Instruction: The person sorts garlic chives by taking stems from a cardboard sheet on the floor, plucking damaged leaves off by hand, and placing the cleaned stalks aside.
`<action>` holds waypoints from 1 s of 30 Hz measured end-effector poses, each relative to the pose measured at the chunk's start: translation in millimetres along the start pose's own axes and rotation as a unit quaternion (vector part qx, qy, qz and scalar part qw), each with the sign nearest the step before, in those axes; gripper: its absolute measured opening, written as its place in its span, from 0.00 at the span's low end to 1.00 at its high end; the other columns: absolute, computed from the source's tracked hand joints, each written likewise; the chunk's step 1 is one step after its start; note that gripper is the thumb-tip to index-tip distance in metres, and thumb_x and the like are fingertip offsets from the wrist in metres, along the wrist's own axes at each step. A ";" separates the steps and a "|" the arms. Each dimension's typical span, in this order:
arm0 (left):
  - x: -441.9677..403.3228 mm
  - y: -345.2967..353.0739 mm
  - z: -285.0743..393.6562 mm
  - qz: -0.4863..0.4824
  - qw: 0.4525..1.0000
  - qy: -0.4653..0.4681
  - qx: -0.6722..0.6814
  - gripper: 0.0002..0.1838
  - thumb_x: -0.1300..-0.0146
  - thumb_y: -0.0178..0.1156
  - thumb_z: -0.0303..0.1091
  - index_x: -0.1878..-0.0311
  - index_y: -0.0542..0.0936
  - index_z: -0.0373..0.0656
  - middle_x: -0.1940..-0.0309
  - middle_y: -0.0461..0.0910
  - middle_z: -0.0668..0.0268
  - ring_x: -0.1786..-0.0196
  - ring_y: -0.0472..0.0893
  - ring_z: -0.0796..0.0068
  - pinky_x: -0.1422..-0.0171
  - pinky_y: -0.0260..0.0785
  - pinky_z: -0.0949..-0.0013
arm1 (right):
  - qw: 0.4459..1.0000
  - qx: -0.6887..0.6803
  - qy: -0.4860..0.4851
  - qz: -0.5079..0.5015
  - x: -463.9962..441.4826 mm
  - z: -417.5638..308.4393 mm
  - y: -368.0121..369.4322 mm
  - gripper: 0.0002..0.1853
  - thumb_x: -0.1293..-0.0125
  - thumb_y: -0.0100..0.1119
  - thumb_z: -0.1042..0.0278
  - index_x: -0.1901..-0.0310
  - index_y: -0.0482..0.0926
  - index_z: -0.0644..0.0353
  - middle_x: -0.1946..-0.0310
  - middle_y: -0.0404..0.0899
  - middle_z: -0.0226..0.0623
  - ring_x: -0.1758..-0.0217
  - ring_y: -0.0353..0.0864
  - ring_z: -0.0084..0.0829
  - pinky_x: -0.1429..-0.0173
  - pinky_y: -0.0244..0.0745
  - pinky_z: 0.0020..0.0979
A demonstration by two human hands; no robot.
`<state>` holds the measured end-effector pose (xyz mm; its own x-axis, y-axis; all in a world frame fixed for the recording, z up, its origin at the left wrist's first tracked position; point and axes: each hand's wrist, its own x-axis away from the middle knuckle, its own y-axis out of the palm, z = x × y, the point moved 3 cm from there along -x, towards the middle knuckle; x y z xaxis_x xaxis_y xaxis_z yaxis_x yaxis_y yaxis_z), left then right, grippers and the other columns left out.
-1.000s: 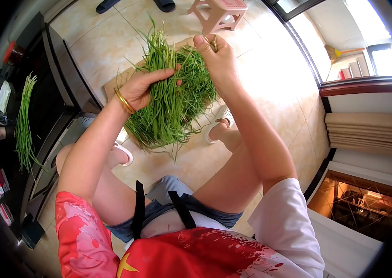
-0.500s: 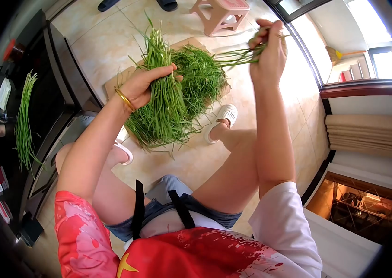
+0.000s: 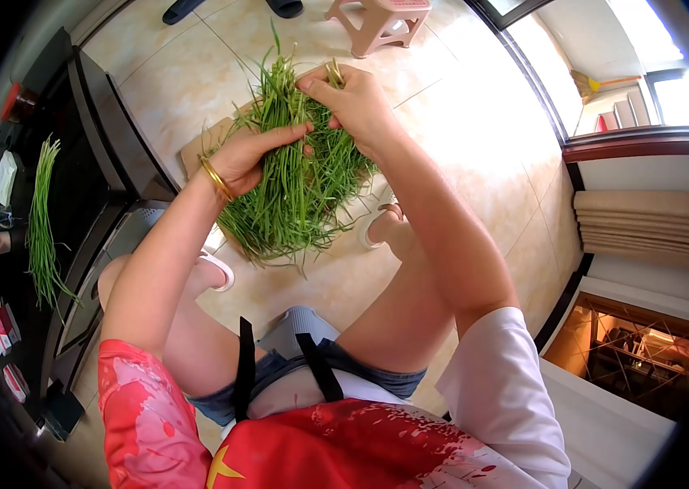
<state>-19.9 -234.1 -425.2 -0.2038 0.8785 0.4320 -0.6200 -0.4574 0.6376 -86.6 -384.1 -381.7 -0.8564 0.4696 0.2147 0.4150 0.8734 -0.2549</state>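
Long thin green stalks hang in a thick bunch (image 3: 283,175) from my left hand (image 3: 250,155), whose fingers are wrapped round it and whose wrist bears a gold bangle (image 3: 216,178). Close by on the right, my right hand (image 3: 348,102) is closed on a few stalks, their pale ends (image 3: 334,75) poking up between thumb and fingers. Beneath both hands a loose green heap (image 3: 344,167) lies on a flat brown sheet (image 3: 195,153) on the floor.
Another green bundle (image 3: 43,224) lies on the black cabinet top (image 3: 83,183) at the left, near a red-lidded jar (image 3: 18,103) and small packets. A pink stool (image 3: 381,24) and dark slippers stand beyond the heap. White shoes flank the heap.
Half a second ago my right hand was out to the right with several stalks trailing; now it is back beside the bunch. My left hand keeps its hold.
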 end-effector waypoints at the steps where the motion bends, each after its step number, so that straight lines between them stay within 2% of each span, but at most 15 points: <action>1: 0.7 -0.5 0.7 0.007 1.000 0.000 0.010 0.14 0.37 0.63 0.31 0.50 0.78 0.35 0.63 0.83 0.61 0.61 0.84 0.72 0.55 0.79 0.69 | 1.000 0.000 0.000 -0.001 -2.9 0.7 -1.5 0.17 0.36 0.63 0.55 0.55 0.80 0.61 0.61 0.81 0.34 0.74 0.71 0.18 0.72 0.67 0.20; 3: 3.5 -2.3 2.5 0.016 1.000 0.002 0.023 0.14 0.37 0.63 0.31 0.51 0.79 0.35 0.63 0.83 0.61 0.61 0.84 0.72 0.55 0.79 0.69 | 0.994 0.021 -0.054 0.096 -4.4 -2.9 -13.6 0.17 0.37 0.64 0.53 0.58 0.80 0.60 0.62 0.81 0.33 0.76 0.69 0.17 0.73 0.65 0.21; 5: 4.7 -4.0 5.2 0.034 0.999 -0.002 0.014 0.11 0.37 0.63 0.31 0.54 0.79 0.36 0.62 0.83 0.61 0.60 0.83 0.72 0.55 0.79 0.69 | 0.976 -0.094 -0.082 0.178 9.6 -28.5 -29.9 0.15 0.36 0.64 0.57 0.59 0.79 0.61 0.74 0.73 0.27 0.80 0.65 0.16 0.74 0.64 0.20; 7: 1.3 -6.8 3.6 0.032 0.999 0.004 0.000 0.13 0.38 0.65 0.33 0.53 0.78 0.37 0.64 0.83 0.61 0.63 0.83 0.73 0.59 0.79 0.69 | 0.935 -0.277 -0.160 0.153 10.4 -35.1 -55.4 0.13 0.35 0.63 0.60 0.59 0.77 0.61 0.81 0.63 0.21 0.82 0.59 0.16 0.76 0.62 0.21; 9: 1.5 -7.6 -0.5 0.029 0.999 0.008 -0.015 0.15 0.39 0.66 0.34 0.53 0.78 0.38 0.65 0.83 0.61 0.65 0.83 0.73 0.62 0.79 0.70 | 0.920 -0.368 -0.135 0.031 -1.2 -16.0 -80.3 0.13 0.35 0.63 0.60 0.59 0.77 0.62 0.81 0.64 0.22 0.81 0.60 0.16 0.75 0.63 0.22; 10: 2.6 -6.1 -1.8 0.029 0.999 0.018 -0.028 0.13 0.39 0.65 0.33 0.55 0.78 0.38 0.65 0.83 0.62 0.64 0.83 0.74 0.61 0.79 0.70 | 0.978 -0.084 -0.126 0.145 -5.5 -10.2 -92.4 0.14 0.34 0.61 0.57 0.58 0.78 0.61 0.80 0.67 0.24 0.81 0.62 0.17 0.75 0.63 0.21; 11: 1.8 -4.9 -1.2 0.028 0.998 0.029 -0.042 0.11 0.38 0.65 0.32 0.57 0.78 0.37 0.66 0.82 0.63 0.62 0.83 0.74 0.60 0.78 0.70 | 0.941 0.207 -0.105 0.246 -8.2 -6.8 -103.3 0.16 0.33 0.60 0.55 0.56 0.79 0.60 0.79 0.70 0.26 0.80 0.63 0.18 0.74 0.63 0.20; 12: -0.7 -6.6 -0.1 0.026 0.998 0.029 -0.043 0.11 0.38 0.65 0.32 0.57 0.78 0.37 0.66 0.82 0.63 0.62 0.83 0.74 0.60 0.78 0.70 | 0.949 0.057 -0.091 0.296 9.4 -27.4 -103.7 0.17 0.35 0.62 0.56 0.55 0.78 0.62 0.82 0.66 0.24 0.81 0.62 0.18 0.75 0.61 0.21; 13: -2.0 -12.8 -2.6 0.059 0.997 0.000 -0.053 0.12 0.39 0.66 0.33 0.56 0.78 0.38 0.66 0.82 0.64 0.63 0.83 0.74 0.61 0.78 0.70 | 0.927 -0.142 -0.184 0.294 9.2 -27.3 -122.3 0.19 0.36 0.63 0.56 0.55 0.77 0.64 0.82 0.66 0.24 0.81 0.62 0.18 0.76 0.60 0.22; 15: -1.5 -23.1 -7.2 0.095 0.994 -0.026 -0.056 0.13 0.40 0.67 0.34 0.56 0.79 0.39 0.67 0.82 0.64 0.64 0.82 0.75 0.62 0.78 0.71 | 0.898 -0.344 -0.259 0.089 15.6 -31.0 -138.6 0.10 0.32 0.57 0.63 0.58 0.78 0.62 0.81 0.66 0.22 0.81 0.61 0.16 0.76 0.56 0.20; 16: -1.7 -25.9 -6.3 0.101 0.994 -0.007 -0.048 0.14 0.41 0.68 0.34 0.55 0.79 0.39 0.67 0.82 0.64 0.64 0.82 0.75 0.62 0.77 0.71 | 0.949 -0.193 -0.164 0.190 9.4 -17.0 -132.7 0.10 0.32 0.58 0.62 0.59 0.78 0.62 0.82 0.63 0.21 0.81 0.58 0.15 0.78 0.53 0.20; 17: -2.7 -27.5 -3.6 0.105 0.993 0.012 -0.043 0.14 0.42 0.68 0.35 0.55 0.80 0.40 0.67 0.82 0.64 0.65 0.82 0.75 0.63 0.77 0.71 | 0.969 0.093 -0.061 0.220 3.4 -7.4 -125.0 0.12 0.33 0.60 0.61 0.59 0.77 0.62 0.83 0.60 0.19 0.82 0.55 0.15 0.79 0.51 0.21; 19: -1.4 -22.6 -0.1 0.098 0.994 0.008 -0.042 0.15 0.42 0.68 0.35 0.54 0.80 0.41 0.67 0.82 0.64 0.66 0.82 0.76 0.64 0.77 0.72 | 0.966 -0.144 -0.077 0.200 7.0 -9.4 -118.8 0.13 0.33 0.62 0.60 0.61 0.77 0.62 0.82 0.61 0.19 0.83 0.54 0.14 0.80 0.50 0.20; 20: 1.2 -19.4 0.6 0.099 0.994 0.014 -0.035 0.15 0.42 0.68 0.35 0.54 0.80 0.41 0.67 0.83 0.64 0.66 0.82 0.76 0.64 0.77 0.72 | 0.936 -0.274 -0.147 0.164 11.5 -18.9 -121.1 0.12 0.33 0.62 0.60 0.63 0.78 0.62 0.82 0.63 0.20 0.83 0.54 0.13 0.80 0.49 0.18; 30: -3.9 -9.3 4.7 0.010 0.999 0.045 -0.021 0.16 0.38 0.64 0.35 0.48 0.78 0.42 0.65 0.81 0.69 0.63 0.81 0.80 0.61 0.78 0.74 | 0.950 -0.266 -0.118 0.110 16.8 -20.3 -101.7 0.11 0.35 0.64 0.62 0.63 0.77 0.62 0.82 0.60 0.18 0.82 0.53 0.12 0.79 0.49 0.16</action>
<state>-9.8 -234.0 -429.8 -0.2833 0.8789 0.3837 -0.6452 -0.4707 0.6018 -137.0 -462.4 -333.0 -0.7492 0.6619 -0.0225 0.6354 0.7279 0.2575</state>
